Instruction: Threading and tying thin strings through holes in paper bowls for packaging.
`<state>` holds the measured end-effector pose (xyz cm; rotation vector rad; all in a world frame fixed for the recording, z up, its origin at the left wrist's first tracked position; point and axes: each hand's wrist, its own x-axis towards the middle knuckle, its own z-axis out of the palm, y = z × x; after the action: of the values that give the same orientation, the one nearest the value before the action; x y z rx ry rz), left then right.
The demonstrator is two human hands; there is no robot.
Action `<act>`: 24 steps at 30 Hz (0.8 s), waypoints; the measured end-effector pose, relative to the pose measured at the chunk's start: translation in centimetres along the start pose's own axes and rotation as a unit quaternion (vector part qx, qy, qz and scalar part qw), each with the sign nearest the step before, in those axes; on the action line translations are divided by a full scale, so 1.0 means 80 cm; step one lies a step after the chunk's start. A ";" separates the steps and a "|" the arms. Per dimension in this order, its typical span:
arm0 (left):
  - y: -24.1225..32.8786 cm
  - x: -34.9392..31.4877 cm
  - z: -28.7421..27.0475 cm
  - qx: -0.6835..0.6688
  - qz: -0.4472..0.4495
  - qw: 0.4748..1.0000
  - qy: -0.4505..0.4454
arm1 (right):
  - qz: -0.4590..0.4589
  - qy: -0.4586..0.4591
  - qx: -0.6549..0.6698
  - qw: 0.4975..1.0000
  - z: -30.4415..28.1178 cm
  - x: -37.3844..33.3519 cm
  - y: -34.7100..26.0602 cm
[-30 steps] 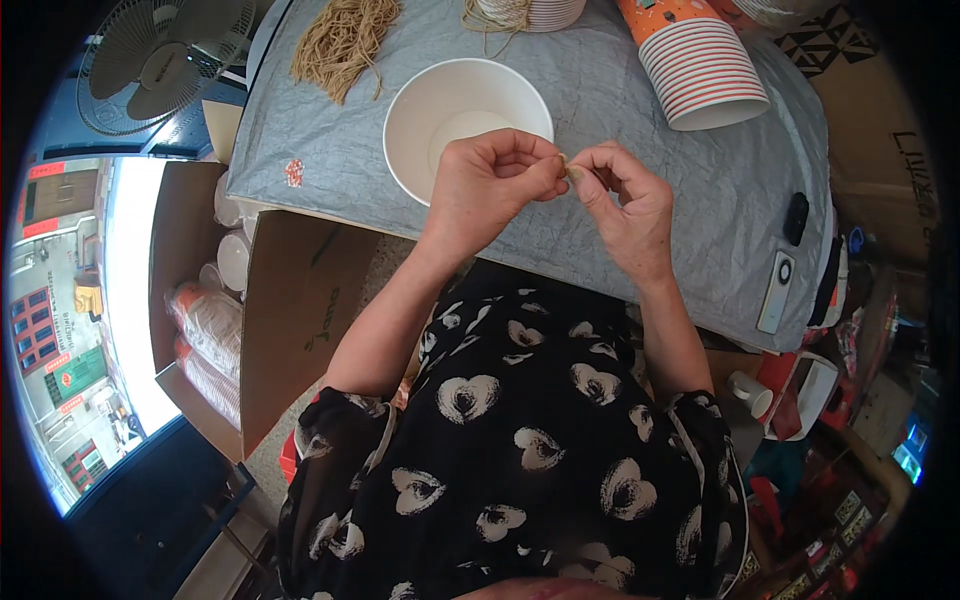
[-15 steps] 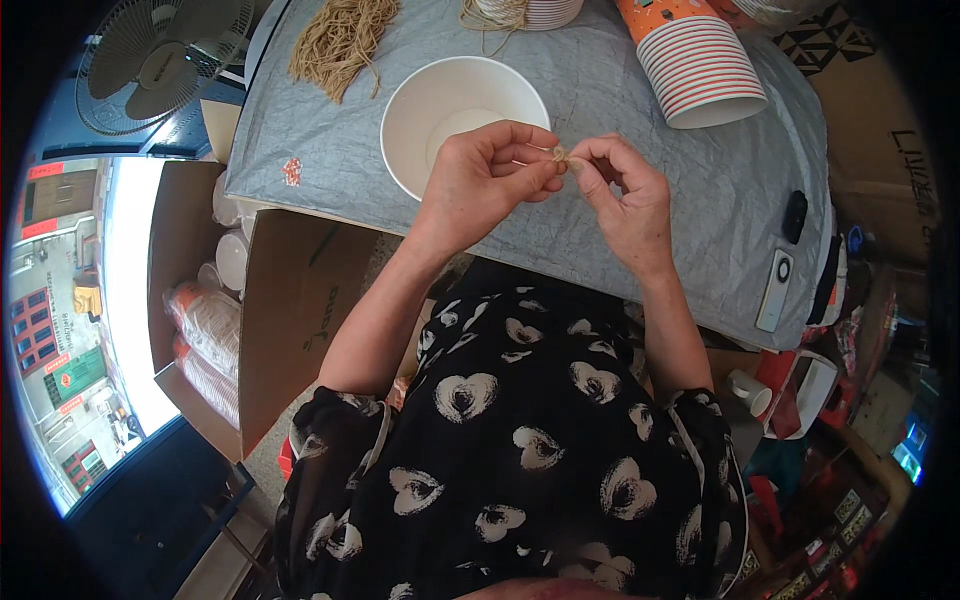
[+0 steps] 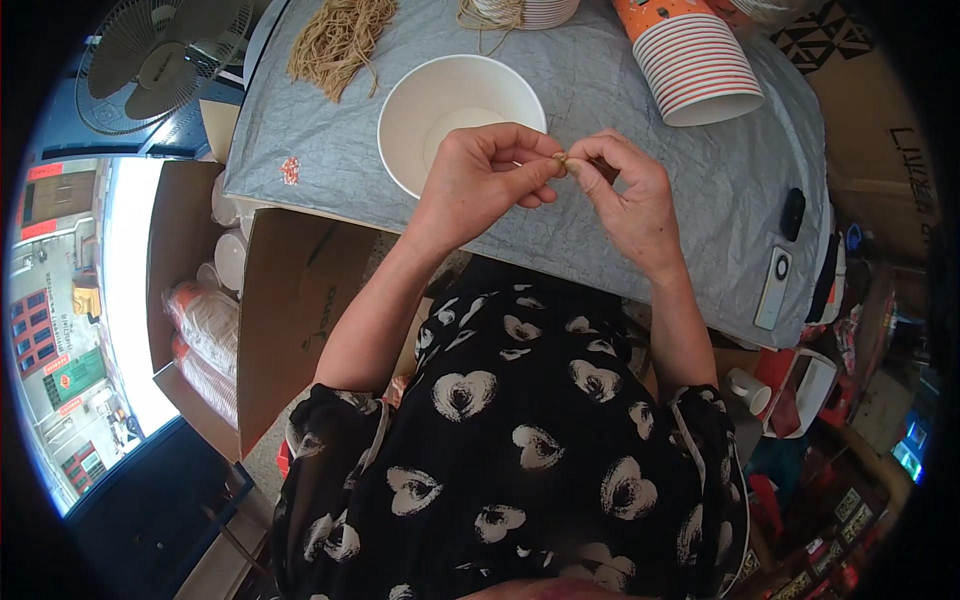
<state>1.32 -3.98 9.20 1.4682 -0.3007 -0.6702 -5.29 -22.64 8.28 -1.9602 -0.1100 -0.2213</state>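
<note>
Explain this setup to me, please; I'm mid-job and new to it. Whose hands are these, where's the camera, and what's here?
There's no machine: these are a person's bare hands. The view comes from a fisheye camera on their head, looking down, so straight edges bend near the rim. The left hand and right hand pinch a small tan strand, apparently twine. The left hand partly hides a white bowl. The grey-covered table also bears a twine bundle, a tipped cup stack and a phone.
</note>
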 end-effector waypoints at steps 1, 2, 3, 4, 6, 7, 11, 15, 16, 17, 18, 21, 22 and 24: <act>0.002 0.000 0.000 -0.001 -0.003 1.000 0.004 | 0.001 0.003 0.010 1.000 0.000 0.000 0.000; 0.003 0.000 0.001 -0.001 -0.006 1.000 0.007 | 0.002 0.003 0.010 1.000 0.000 -0.001 0.000; 0.002 0.000 0.000 -0.001 -0.006 1.000 0.007 | 0.009 0.008 0.024 1.000 0.001 -0.002 -0.001; 0.001 0.000 0.000 -0.008 -0.012 1.000 0.007 | 0.016 0.013 0.038 0.999 0.001 -0.003 -0.001; 0.000 -0.001 0.000 -0.015 -0.019 1.000 0.009 | 0.025 0.015 0.052 0.998 0.004 -0.004 0.001; -0.001 -0.001 0.000 -0.022 -0.020 0.999 0.014 | 0.035 0.019 0.066 0.997 0.005 -0.004 0.002; -0.007 0.002 0.002 -0.047 0.001 0.999 0.026 | 0.060 0.015 0.094 0.994 0.006 -0.006 0.011; -0.008 -0.002 0.009 -0.027 0.020 0.998 0.047 | 0.115 0.008 0.175 0.978 0.006 -0.007 0.015; -0.009 -0.002 0.010 -0.009 0.032 0.998 0.053 | 0.129 0.007 0.212 0.969 0.006 -0.007 0.016; -0.009 -0.002 0.011 0.009 0.044 0.997 0.058 | 0.130 0.007 0.212 0.969 0.006 -0.007 0.017; -0.011 -0.002 0.011 0.008 0.043 0.997 0.058 | 0.137 0.005 0.247 0.959 0.007 -0.006 0.019; -0.014 -0.002 0.010 0.022 0.063 0.997 0.049 | 0.162 0.003 0.312 0.936 0.007 -0.008 0.024; -0.013 -0.003 0.009 0.031 0.062 0.997 0.042 | 0.180 0.002 0.343 0.922 0.007 -0.008 0.025; -0.011 -0.005 0.008 0.040 0.062 0.997 0.035 | 0.200 0.001 0.370 0.907 0.006 -0.009 0.024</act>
<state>0.45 -4.24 8.45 1.5325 -0.3655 -0.5117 -5.56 -22.90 6.24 -1.1841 0.1914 0.0884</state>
